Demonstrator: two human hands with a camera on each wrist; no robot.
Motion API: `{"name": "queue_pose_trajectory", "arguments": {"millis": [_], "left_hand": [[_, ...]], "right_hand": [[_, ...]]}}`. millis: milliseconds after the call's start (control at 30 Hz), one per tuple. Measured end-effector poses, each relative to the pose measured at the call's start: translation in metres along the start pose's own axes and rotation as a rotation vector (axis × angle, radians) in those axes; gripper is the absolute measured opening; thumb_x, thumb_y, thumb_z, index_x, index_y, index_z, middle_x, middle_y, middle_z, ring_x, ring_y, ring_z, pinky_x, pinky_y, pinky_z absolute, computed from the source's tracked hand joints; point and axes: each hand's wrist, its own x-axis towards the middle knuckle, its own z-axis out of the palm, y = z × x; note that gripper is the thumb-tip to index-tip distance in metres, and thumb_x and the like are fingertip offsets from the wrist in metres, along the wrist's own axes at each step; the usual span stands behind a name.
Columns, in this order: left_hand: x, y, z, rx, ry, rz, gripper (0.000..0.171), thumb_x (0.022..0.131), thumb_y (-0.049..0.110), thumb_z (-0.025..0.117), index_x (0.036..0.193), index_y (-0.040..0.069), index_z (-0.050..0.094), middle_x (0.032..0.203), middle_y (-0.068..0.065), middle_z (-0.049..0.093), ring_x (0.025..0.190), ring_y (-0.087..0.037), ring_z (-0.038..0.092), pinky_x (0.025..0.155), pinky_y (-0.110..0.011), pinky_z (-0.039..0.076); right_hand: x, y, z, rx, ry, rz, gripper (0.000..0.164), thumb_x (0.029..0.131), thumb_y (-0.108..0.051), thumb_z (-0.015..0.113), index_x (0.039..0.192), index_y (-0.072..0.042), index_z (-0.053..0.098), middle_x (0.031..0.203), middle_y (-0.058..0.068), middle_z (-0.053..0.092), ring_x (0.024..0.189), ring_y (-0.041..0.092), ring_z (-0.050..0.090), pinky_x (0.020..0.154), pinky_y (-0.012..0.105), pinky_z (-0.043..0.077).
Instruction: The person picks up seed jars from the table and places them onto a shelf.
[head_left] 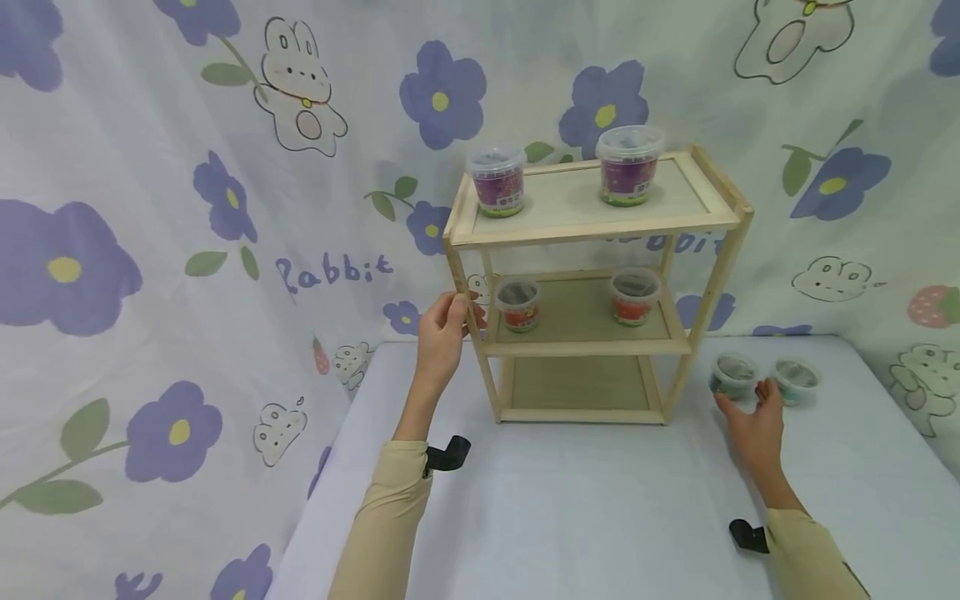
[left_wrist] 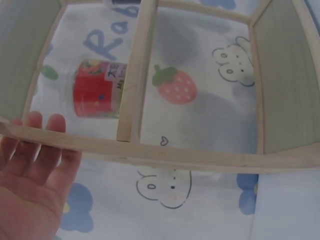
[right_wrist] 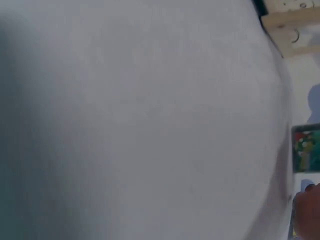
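Note:
A three-tier wooden shelf (head_left: 585,348) stands on the table. My left hand (head_left: 440,333) grips its left front post, with fingertips (left_wrist: 56,123) curled over the wood in the left wrist view. To the right of the shelf, a small clear-lidded tub with a green label (head_left: 733,375) sits on the table. My right hand (head_left: 756,429) is at its near side, thumb and fingers spread apart. A second green-labelled tub (head_left: 797,380) is just right of those fingers. In the right wrist view a green tub (right_wrist: 307,148) and part of the hand (right_wrist: 307,215) show at the edge.
Two purple-labelled tubs (head_left: 498,185) stand on the top tier. On the middle tier are two red-labelled tubs (head_left: 519,307). A white cloth covers the table (head_left: 585,508). Behind hangs a curtain (head_left: 300,217) with flowers and rabbits.

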Motion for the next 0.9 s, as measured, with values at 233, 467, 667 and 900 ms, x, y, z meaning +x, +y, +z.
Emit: {"name": "queue_pose_trajectory", "arguments": {"millis": [233,467,667,900], "left_hand": [[0.000,-0.002,0.002,-0.023,-0.008,0.005,0.033,0.105,0.018,0.047,0.111,-0.012,0.061,0.097,-0.042,0.057,0.091,-0.062,0.055,0.090,-0.063,0.050],[-0.001,0.001,0.002,-0.007,-0.014,0.009,0.033,0.105,0.019,0.047,0.111,-0.011,0.061,0.097,-0.041,0.058,0.089,-0.058,0.058,0.089,-0.060,0.052],[-0.002,0.002,0.000,0.007,-0.012,0.014,0.033,0.105,0.017,0.046,0.111,-0.012,0.060,0.097,-0.043,0.057,0.087,-0.055,0.059,0.088,-0.061,0.052],[-0.004,0.002,-0.001,0.013,-0.003,0.025,0.033,0.106,0.018,0.046,0.110,-0.011,0.061,0.096,-0.042,0.057,0.086,-0.056,0.059,0.087,-0.062,0.052]], "right_hand": [[0.021,0.008,-0.002,-0.041,-0.061,0.017,0.095,0.093,-0.025,0.066,0.155,0.004,0.000,0.159,0.032,0.010,0.148,0.043,0.014,0.121,0.051,0.016],[0.032,0.009,-0.002,-0.058,-0.053,-0.025,0.091,0.091,-0.022,0.069,0.154,0.005,0.010,0.152,0.034,0.026,0.140,0.048,0.029,0.116,0.057,0.024],[0.033,0.013,0.002,-0.023,-0.044,0.033,0.084,0.092,-0.025,0.069,0.154,0.000,0.019,0.151,0.028,0.034,0.138,0.043,0.034,0.116,0.052,0.026],[0.028,0.013,0.001,-0.006,-0.048,0.045,0.080,0.093,-0.022,0.069,0.153,0.000,0.023,0.148,0.022,0.038,0.135,0.039,0.039,0.114,0.044,0.031]]}}
